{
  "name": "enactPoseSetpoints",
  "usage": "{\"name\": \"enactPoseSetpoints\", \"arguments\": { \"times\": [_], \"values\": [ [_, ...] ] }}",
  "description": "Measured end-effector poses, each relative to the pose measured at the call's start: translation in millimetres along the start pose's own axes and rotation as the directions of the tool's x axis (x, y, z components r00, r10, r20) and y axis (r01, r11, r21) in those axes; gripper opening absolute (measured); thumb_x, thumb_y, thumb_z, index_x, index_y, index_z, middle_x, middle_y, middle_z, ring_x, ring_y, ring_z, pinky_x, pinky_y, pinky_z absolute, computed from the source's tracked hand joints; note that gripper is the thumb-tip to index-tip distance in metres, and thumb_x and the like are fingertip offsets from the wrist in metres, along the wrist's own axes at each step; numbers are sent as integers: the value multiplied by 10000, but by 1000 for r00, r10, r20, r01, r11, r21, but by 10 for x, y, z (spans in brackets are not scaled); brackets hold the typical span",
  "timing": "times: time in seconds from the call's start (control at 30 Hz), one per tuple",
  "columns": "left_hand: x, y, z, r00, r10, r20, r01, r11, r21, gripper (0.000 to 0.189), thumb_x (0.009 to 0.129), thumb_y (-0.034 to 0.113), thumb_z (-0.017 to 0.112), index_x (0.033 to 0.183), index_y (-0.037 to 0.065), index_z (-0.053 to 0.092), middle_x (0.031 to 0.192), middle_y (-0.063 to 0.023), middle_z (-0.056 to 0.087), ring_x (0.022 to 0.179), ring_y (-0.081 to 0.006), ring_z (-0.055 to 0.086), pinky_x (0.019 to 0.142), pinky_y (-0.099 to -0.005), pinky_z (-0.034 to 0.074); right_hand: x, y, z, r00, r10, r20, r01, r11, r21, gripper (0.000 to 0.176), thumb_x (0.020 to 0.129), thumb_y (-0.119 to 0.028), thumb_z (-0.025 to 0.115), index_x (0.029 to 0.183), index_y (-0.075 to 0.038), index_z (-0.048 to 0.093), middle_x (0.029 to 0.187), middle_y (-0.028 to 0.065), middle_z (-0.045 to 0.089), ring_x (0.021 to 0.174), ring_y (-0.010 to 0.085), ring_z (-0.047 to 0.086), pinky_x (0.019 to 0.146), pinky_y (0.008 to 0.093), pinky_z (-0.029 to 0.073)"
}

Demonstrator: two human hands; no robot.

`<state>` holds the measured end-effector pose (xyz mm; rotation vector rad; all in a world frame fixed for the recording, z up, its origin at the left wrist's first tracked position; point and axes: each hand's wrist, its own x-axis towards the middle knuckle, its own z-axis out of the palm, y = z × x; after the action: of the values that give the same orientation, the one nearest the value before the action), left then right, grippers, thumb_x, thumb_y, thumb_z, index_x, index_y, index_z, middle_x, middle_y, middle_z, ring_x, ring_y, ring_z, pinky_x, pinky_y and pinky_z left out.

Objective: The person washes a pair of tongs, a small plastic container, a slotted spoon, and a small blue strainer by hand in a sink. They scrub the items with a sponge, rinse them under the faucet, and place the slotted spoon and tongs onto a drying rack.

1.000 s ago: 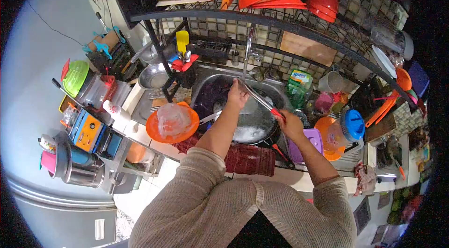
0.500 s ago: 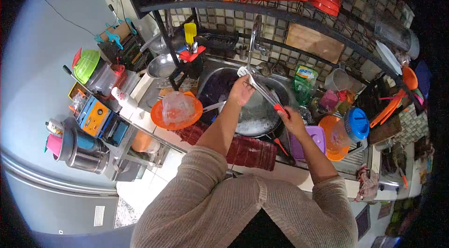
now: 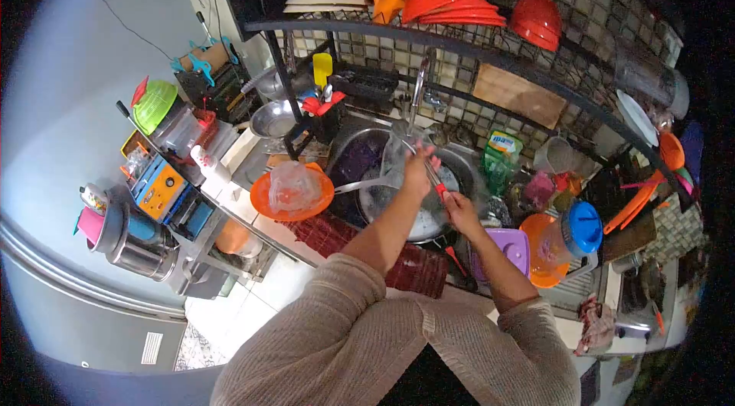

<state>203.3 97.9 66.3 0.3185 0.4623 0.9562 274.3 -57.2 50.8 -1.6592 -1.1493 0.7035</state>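
Note:
My right hand is closed round the red handle of a long metal slotted spatula above the sink. My left hand is closed on its shaft farther up, fingers partly hidden. The spatula's head is smeared under the tap. Below my hands a big round pan sits in the sink with cloudy, sudsy water. A pale-handled utensil leans across the pan's left side.
An orange plate with a clear plastic container stands left of the sink. To the right are a purple lid, a blue-lidded jug and a green soap bottle. A black rack with bowls spans overhead.
The spatula's head has dropped toward the tap and now looks blurred. My left hand has moved right and down along the shaft. My right hand has shifted slightly down and left.

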Motion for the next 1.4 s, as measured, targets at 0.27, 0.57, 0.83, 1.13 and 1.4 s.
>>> {"name": "enactPoseSetpoints", "arguments": {
  "times": [0.27, 0.57, 0.83, 1.13, 1.4],
  "values": [
    [74, 143, -203, 996, 84, -1, -82, 982, 168, 236, 947, 308, 450, 1146, 182, 430, 740, 8, 426, 543, -101, 392, 465, -268, 390, 177, -29, 258, 952, 171, 254, -264, 878, 398, 317, 936, -402, 437, 839, -105, 498, 573, -10, 459, 384, 85, 358, 342, 232, 273],
    [159, 214, -182, 992, -128, 26, 125, 989, 82, 634, 901, 612, 203, 1096, 84, 496, 824, -46, 500, 656, -225, 470, 679, -387, 462, 64, 47, 187, 951, 226, 212, -303, 820, 485, 324, 925, -395, 470, 878, -82, 540, 548, -10, 449, 372, 83, 369, 331, 240, 280],
    [189, 107, -167, 978, -148, 147, 132, 985, 110, 494, 906, 546, 368, 1052, 99, 516, 855, -14, 523, 718, -205, 525, 676, -366, 482, -118, 150, -58, 952, 275, 135, -305, 884, 355, 341, 915, -418, 483, 835, -90, 530, 541, -20, 435, 375, 78, 360, 334, 231, 270],
    [340, 361, 56, 973, -228, -30, 226, 972, -67, 344, 881, 481, 491, 937, 152, 573, 637, 57, 550, 495, -82, 454, 431, -262, 366, -214, -48, -80, 794, 342, 502, -599, 580, 552, 415, 908, -514, 417, 895, -110, 513, 549, -3, 435, 378, 82, 347, 346, 231, 267],
    [343, 393, 114, 978, -101, -182, 130, 980, 154, 634, 731, 739, 468, 1004, 167, 495, 591, 63, 370, 446, -89, 350, 413, -251, 325, -192, -182, 2, 639, 350, 685, -767, 214, 605, 374, 923, -405, 402, 920, -63, 554, 553, 24, 468, 370, 115, 348, 423, 246, 342]
  ]
}}
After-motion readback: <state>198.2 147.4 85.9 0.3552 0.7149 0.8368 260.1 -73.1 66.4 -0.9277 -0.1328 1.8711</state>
